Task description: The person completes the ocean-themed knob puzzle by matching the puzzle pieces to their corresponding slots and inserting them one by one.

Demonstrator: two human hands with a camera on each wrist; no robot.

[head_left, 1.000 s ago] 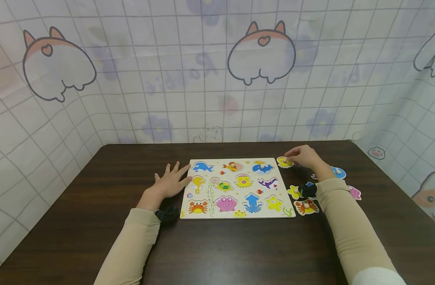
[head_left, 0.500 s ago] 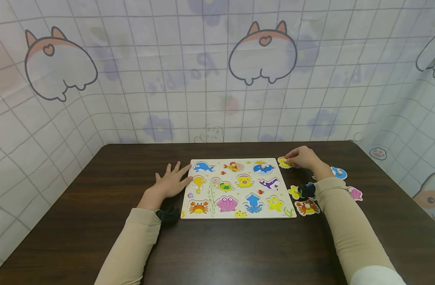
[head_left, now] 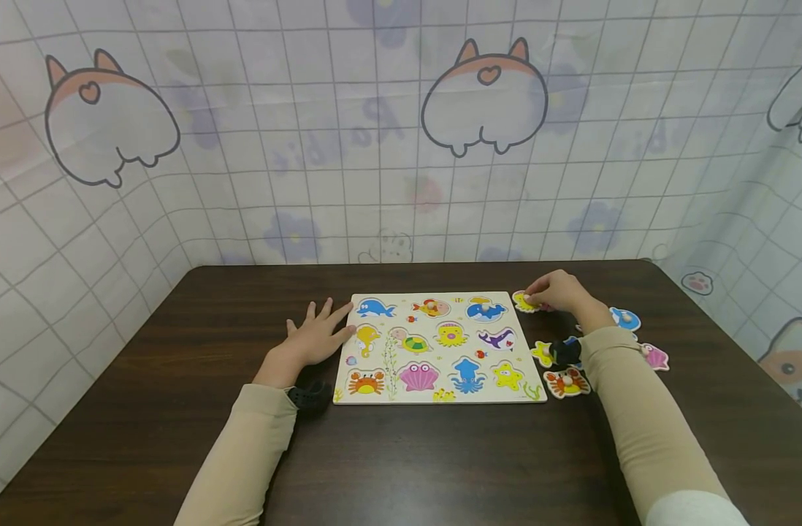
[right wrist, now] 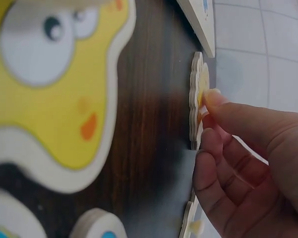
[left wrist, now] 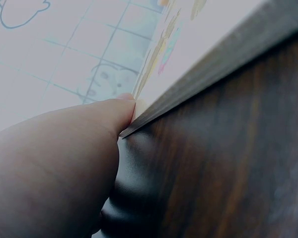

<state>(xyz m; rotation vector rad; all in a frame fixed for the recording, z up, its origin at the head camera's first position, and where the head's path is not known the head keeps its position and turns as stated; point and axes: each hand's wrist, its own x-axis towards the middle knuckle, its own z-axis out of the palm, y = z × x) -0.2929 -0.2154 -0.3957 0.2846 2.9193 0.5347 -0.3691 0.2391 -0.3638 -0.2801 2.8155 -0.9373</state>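
Observation:
My left hand lies with spread fingers at the left edge of the white sea-animal puzzle board. Its thumb touches the board's side in the left wrist view. Beyond the board's back right corner, my right hand pinches a yellow puzzle piece by its knob between thumb and fingers. That piece shows a wavy wooden edge in the right wrist view, right beside the board's corner. A fish piece and a capped whale piece, both with knobs, sit in the board's back row.
Several loose pieces lie right of the board: a crab, a yellow star-like piece, a pink piece and a blue one. The right forearm partly covers this group. A tile-patterned curtain hangs behind the dark table.
The right fingers have shifted slightly inward over the yellow piece and now cover its knob. The left hand and the board stay in place.

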